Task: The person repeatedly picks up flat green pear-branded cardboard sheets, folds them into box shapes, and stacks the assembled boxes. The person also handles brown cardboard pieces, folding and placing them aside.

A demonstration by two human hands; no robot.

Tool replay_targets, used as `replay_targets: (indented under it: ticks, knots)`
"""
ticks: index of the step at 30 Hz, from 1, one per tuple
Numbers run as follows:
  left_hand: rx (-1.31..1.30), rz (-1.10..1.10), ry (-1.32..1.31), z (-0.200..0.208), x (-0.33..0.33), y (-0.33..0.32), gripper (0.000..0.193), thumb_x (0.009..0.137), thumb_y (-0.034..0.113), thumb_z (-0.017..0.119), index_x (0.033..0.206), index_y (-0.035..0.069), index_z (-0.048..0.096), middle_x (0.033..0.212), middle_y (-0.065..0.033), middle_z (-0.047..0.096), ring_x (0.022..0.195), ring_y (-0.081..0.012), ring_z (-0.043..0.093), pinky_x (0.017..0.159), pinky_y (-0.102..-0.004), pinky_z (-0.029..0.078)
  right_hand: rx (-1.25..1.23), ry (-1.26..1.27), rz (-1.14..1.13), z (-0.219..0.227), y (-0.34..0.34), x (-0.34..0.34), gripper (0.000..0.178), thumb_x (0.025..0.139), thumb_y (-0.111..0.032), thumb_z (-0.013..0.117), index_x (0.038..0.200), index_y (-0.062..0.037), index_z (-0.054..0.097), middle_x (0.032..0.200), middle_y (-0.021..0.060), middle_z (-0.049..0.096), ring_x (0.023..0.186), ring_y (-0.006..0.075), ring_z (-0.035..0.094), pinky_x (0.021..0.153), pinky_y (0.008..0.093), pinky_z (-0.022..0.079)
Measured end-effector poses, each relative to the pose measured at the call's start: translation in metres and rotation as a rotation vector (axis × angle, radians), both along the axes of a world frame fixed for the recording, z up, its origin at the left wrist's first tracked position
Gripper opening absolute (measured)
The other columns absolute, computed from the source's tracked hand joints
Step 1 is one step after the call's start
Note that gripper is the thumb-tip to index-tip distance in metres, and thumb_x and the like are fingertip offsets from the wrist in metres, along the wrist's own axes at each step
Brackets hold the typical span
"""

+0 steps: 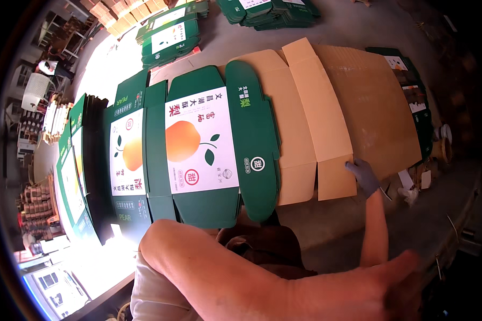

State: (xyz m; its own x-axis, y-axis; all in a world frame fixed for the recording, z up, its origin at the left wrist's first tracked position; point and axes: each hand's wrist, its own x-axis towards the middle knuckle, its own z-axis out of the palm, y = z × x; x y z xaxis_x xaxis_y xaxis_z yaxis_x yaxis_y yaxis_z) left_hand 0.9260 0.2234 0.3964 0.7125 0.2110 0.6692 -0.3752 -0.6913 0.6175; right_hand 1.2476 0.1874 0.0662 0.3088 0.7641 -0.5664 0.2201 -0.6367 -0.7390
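Cardboard (326, 120) is lying beside a flat green box (254, 136), right fingers (351, 166) are pinching its near edge, left hand (396, 281) is looking too blurry to tell its grip, and hard pulling could be tearing it.

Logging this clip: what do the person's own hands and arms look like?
The right hand wears a grey-blue glove ending near the wrist; the right forearm and left forearm show no sleeve. The left hand is too blurred and dark to tell whether it is gloved.
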Motion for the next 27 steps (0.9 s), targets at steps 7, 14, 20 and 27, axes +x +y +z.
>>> replay_targets:
  ticks: [7,14,20,27]
  knots:
    - [0.230,0.360,-0.537,-0.007,-0.026,-0.034,0.016,0.073,0.015,0.066,0.068,0.001,0.059,0.065,-0.0059,0.050,0.062,-0.0193,0.054,0.066,-0.0344,0.049,0.314,-0.043,0.026,0.110,-0.001,-0.045,0.018,0.089,-0.017,0.066,0.082,-0.0019,0.060,0.075,-0.0027,0.051,0.070,0.0061,0.045,0.062,0.0277,0.039]
    - [-0.122,0.307,-0.733,0.025,-0.149,-0.087,0.004,0.081,0.005,0.068,0.079,0.001,0.068,0.076,-0.0115,0.064,0.071,-0.0252,0.066,0.067,-0.0386,0.056,0.462,-0.285,0.252,0.263,0.011,-0.143,0.018,0.087,-0.013,0.065,0.078,-0.0010,0.055,0.074,-0.0028,0.048,0.070,0.0060,0.044,0.063,0.0272,0.039]
    - [0.011,0.239,-0.299,-0.022,-0.320,-0.052,0.015,0.099,0.015,0.057,0.088,0.009,0.067,0.079,-0.0080,0.073,0.073,-0.0220,0.073,0.077,-0.0363,0.053,0.415,-0.773,0.495,0.457,0.022,-0.239,0.023,0.084,-0.016,0.064,0.076,0.0037,0.056,0.070,-0.0002,0.049,0.067,0.0077,0.047,0.061,0.0282,0.041]
    - [-0.957,0.475,-0.195,-0.148,-0.353,-0.035,0.031,0.106,0.024,0.050,0.116,-0.003,0.061,0.110,-0.0122,0.068,0.104,-0.0188,0.065,0.090,-0.0307,0.052,0.528,-1.234,1.271,0.464,0.055,-0.458,0.027,0.082,-0.024,0.059,0.078,0.0021,0.056,0.075,0.0189,0.056,0.070,0.0323,0.057,0.065,0.0418,0.046]
